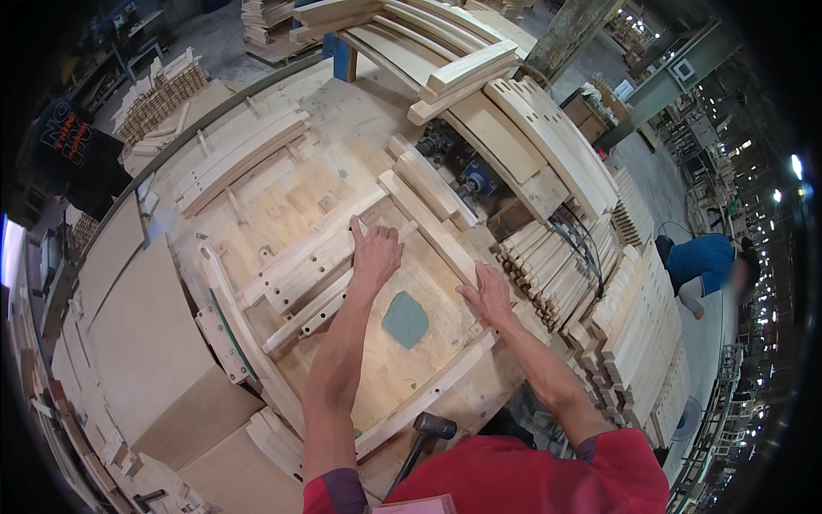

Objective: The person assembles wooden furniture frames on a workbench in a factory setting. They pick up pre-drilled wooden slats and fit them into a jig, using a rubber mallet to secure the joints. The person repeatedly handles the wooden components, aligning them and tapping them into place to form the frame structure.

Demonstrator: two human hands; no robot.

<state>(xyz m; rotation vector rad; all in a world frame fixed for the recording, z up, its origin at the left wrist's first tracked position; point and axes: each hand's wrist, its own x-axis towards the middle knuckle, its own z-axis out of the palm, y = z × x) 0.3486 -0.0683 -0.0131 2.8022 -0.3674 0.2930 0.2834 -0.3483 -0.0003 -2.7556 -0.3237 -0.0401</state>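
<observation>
My left hand [377, 250] lies over a thin wooden slat [312, 319], fingers bent around it, its fingertips at the edge of a wide pale board with drilled holes [295, 274]. Opposite, my right hand [492, 295] grips the near end of a straight wooden bar [428, 218], whose far end meets the wide board. A curved wooden rail [248, 321] stands at the left, and another rail [428, 391] crosses nearest my body. Between the pieces, a grey-green patch [406, 320] shows on the plywood surface. A dark-headed mallet [435, 426] lies close to my torso.
More wooden bars [248, 163] lie farther back on the bench. Stacked slats [552, 265] and boards [642, 334] crowd the right side. A large cardboard sheet [154, 334] covers the left. Beyond the stacks, a person in a blue shirt [698, 261] bends over.
</observation>
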